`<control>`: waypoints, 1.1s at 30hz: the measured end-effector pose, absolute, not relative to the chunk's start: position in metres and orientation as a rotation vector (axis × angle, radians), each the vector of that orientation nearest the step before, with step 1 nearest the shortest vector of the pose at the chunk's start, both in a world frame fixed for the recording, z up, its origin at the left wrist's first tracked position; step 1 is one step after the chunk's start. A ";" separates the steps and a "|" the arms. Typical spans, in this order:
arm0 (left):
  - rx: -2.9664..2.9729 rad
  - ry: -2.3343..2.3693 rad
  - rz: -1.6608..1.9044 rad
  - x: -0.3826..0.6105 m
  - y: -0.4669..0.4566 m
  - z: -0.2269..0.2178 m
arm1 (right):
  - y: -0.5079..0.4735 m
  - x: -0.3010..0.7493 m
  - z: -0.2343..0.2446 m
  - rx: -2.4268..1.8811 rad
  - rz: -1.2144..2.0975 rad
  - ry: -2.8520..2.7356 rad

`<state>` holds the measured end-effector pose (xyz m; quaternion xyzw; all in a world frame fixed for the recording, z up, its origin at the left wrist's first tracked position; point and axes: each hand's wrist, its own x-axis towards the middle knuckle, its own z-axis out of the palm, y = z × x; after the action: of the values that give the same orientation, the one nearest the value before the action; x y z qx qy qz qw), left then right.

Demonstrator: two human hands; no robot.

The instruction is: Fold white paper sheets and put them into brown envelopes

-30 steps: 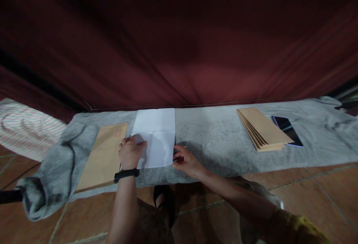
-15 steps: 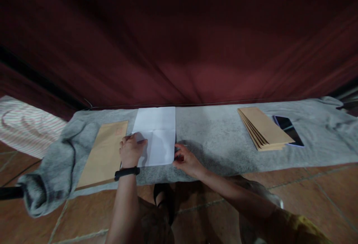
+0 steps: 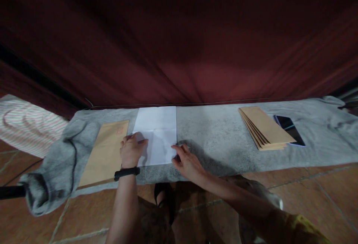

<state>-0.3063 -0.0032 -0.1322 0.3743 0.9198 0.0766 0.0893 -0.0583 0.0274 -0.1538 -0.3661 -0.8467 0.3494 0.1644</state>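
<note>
A white sheet of paper (image 3: pixel 156 132) lies flat on a grey cloth (image 3: pixel 218 139). My left hand (image 3: pixel 131 151), with a black band on its wrist, rests curled on the sheet's near left corner and presses it down. My right hand (image 3: pixel 187 161) touches the sheet's near right corner with its fingers stretched out. A single brown envelope (image 3: pixel 104 154) lies just left of the sheet, beside my left hand.
A fanned stack of brown envelopes (image 3: pixel 264 127) lies to the right, with a dark phone (image 3: pixel 291 129) beside it. A dark red curtain (image 3: pixel 179 39) hangs behind. Striped fabric (image 3: pixel 28 124) lies at far left. Tiled floor (image 3: pixel 307 192) runs along the near side.
My right hand has shifted slightly left onto the sheet's near right corner and its fingers have straightened. My left hand has stayed put.
</note>
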 end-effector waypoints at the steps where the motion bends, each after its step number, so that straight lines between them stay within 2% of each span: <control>1: 1.117 2.730 0.223 -0.307 -0.003 -0.132 | 0.027 -0.058 -0.152 -1.019 0.967 -2.447; 7: 1.154 2.722 0.306 -0.309 -0.002 -0.130 | 0.033 -0.059 -0.148 -0.818 0.942 -2.482; 13: 0.938 2.678 0.654 -0.321 -0.005 -0.121 | 0.047 -0.048 -0.130 -0.639 1.074 -2.194; 18: 0.758 2.591 0.963 -0.325 -0.011 -0.114 | 0.058 -0.027 -0.119 -0.696 1.146 -1.843; 23: 0.611 2.277 1.262 -0.310 -0.010 -0.110 | 0.067 -0.001 -0.113 -0.630 1.116 -1.773; 28: 0.492 1.952 1.256 -0.278 -0.001 -0.108 | 0.070 0.026 -0.117 -0.613 1.105 -1.785; 33: 0.499 1.839 1.210 -0.252 0.013 -0.112 | 0.072 0.048 -0.124 -0.795 1.099 -1.773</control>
<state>-0.2524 0.0126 -0.1116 0.1999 0.7363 0.4845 0.4280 0.0485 0.0725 -0.1241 -0.3201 -0.7135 0.4424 0.4390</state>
